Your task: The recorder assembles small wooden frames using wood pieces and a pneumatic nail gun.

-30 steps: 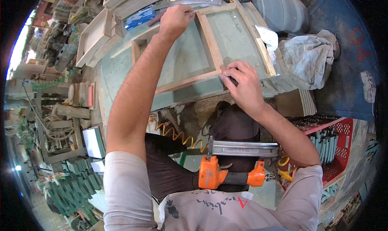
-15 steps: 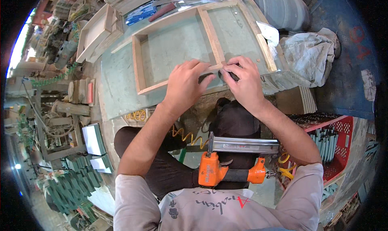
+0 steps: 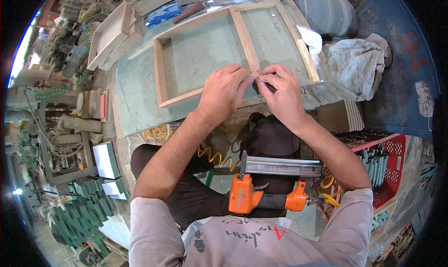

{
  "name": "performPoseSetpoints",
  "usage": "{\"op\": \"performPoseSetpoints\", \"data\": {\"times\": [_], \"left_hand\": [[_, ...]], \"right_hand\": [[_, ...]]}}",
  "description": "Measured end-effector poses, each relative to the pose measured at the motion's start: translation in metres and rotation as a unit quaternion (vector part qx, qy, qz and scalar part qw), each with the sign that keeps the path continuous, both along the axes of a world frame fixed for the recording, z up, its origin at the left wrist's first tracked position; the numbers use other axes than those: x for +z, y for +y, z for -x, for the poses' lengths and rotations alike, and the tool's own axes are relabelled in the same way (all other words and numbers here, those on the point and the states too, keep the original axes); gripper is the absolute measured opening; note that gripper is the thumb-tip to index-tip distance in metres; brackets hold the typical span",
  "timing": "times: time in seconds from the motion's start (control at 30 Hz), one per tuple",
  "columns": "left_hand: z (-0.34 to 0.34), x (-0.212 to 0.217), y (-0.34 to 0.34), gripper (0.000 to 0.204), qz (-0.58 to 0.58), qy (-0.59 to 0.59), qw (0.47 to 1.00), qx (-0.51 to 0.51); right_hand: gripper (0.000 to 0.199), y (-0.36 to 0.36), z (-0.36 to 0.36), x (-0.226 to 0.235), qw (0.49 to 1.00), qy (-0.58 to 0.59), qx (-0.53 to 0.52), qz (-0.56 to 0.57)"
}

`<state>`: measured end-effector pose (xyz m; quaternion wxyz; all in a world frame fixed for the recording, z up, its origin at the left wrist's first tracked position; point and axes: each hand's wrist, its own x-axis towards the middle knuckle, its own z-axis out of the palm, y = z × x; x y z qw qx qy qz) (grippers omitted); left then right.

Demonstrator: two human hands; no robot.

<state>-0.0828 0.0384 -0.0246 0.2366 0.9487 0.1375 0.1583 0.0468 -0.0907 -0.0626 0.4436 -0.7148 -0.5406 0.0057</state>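
A light wooden frame (image 3: 161, 75) with a crosspiece (image 3: 245, 40) lies on the worn grey-green tabletop (image 3: 133, 96). My left hand (image 3: 223, 90) is closed on the frame's near rail, thumb and fingers pinching it just left of the crosspiece. Opposite it, my right hand (image 3: 283, 95) pinches the same corner, where the crosspiece meets the rail. The fingertips of both hands almost touch and partly hide this joint. An orange and silver nail gun (image 3: 242, 195) rests across my lap, with a coiled yellow hose beside it.
Shallow wooden boxes (image 3: 109, 36) stand at the table's far left. A blue object (image 3: 162, 15) and a dark red-handled tool (image 3: 189, 12) lie behind the frame. Grey cloth (image 3: 357, 64) covers the right end. A red plastic crate (image 3: 394, 164) holds strips at right.
My left hand has shifted slightly right along the near rail, its thumb closing in against the fingers. My right fingers have drawn tighter together at the joint. The nail gun stays on my lap.
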Motion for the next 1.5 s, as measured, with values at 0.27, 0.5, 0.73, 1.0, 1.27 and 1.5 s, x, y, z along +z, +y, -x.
{"op": "performPoseSetpoints", "data": {"times": [0.27,0.5,0.73,1.0,1.27,1.5], "left_hand": [[0.002,0.000,0.001,0.013,-0.005,0.000,1.000,-0.002],[0.004,-0.003,0.000,0.015,-0.012,-0.038,0.999,0.000],[0.010,-0.009,0.000,0.023,-0.056,-0.082,0.994,-0.049],[0.007,-0.005,0.007,0.022,-0.027,-0.072,0.996,-0.055],[0.008,-0.006,0.001,0.022,-0.066,-0.076,0.995,-0.026],[0.003,-0.015,0.005,0.020,-0.085,-0.119,0.988,-0.047]], "right_hand": [[0.011,0.000,0.004,0.005,1.000,-0.011,-0.001,0.001],[0.011,-0.002,0.001,0.005,1.000,-0.012,0.007,0.006],[0.020,-0.012,0.005,0.021,0.999,0.041,0.019,0.019],[0.076,-0.147,0.076,0.090,0.898,-0.080,0.303,0.309],[0.107,-0.193,0.112,0.057,0.807,-0.147,0.281,0.498],[0.091,-0.194,0.065,0.062,0.863,-0.131,0.287,0.394]]}}
